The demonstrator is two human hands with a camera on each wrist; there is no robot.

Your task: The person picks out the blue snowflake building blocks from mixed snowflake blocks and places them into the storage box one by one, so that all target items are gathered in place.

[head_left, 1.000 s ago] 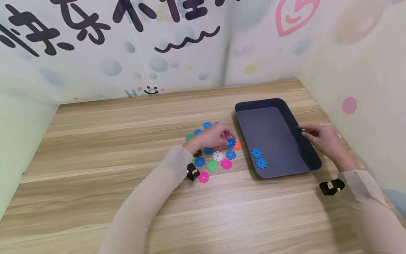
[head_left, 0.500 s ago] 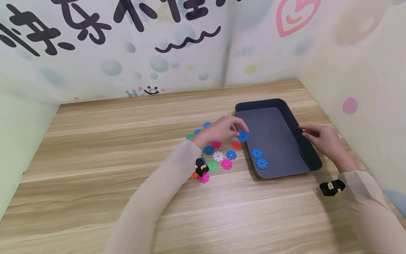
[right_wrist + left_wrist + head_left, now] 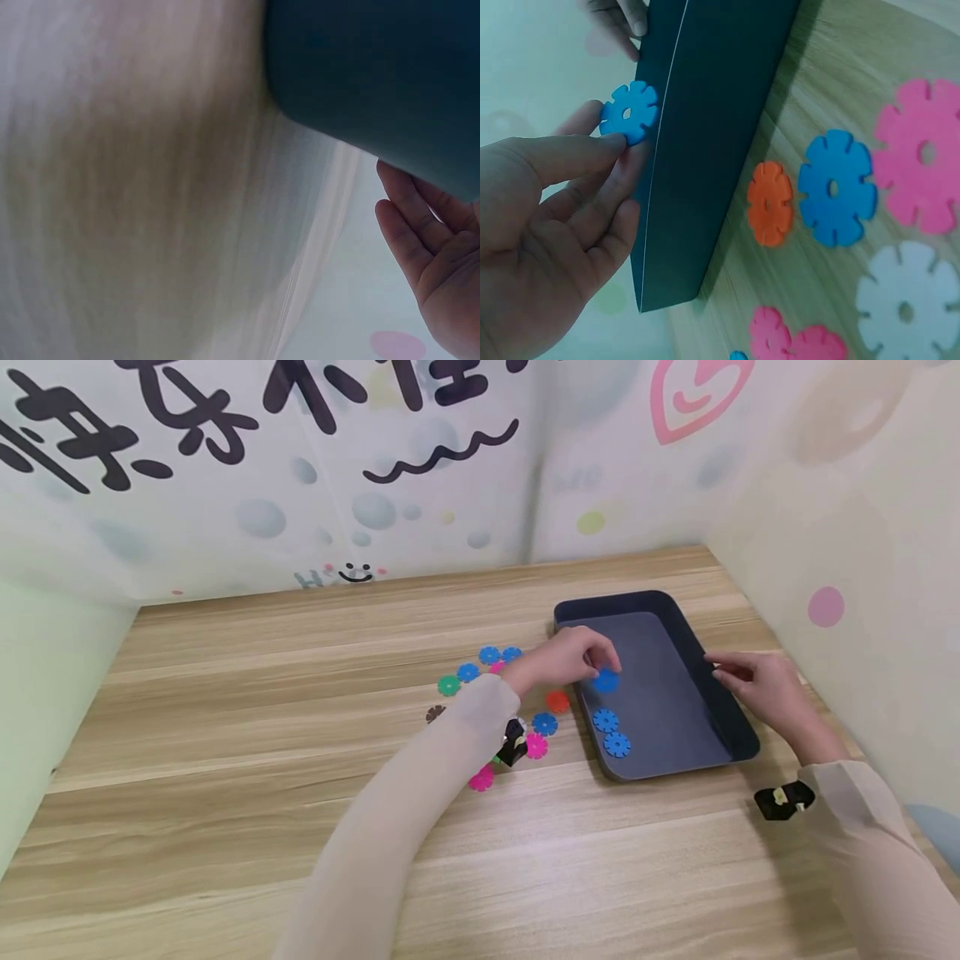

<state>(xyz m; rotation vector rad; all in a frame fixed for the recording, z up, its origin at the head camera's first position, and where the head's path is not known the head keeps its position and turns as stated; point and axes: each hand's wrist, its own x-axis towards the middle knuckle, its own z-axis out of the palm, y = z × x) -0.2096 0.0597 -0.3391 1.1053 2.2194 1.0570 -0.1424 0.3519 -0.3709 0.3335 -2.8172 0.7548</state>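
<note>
Pinching a blue disc (image 3: 630, 112) between thumb and fingers, the left hand (image 3: 562, 658) reaches over the tray (image 3: 652, 693). The disc is round, alike along every axis, its flat face showing to the head and left wrist cameras. The tray's left wall lies just left of the grip; its floor spreads rightward and beyond. Two blue discs (image 3: 617, 744) lie nearer the person. The right hand (image 3: 765, 689) touches the right rim; whether it clamps, I cannot tell.
</note>
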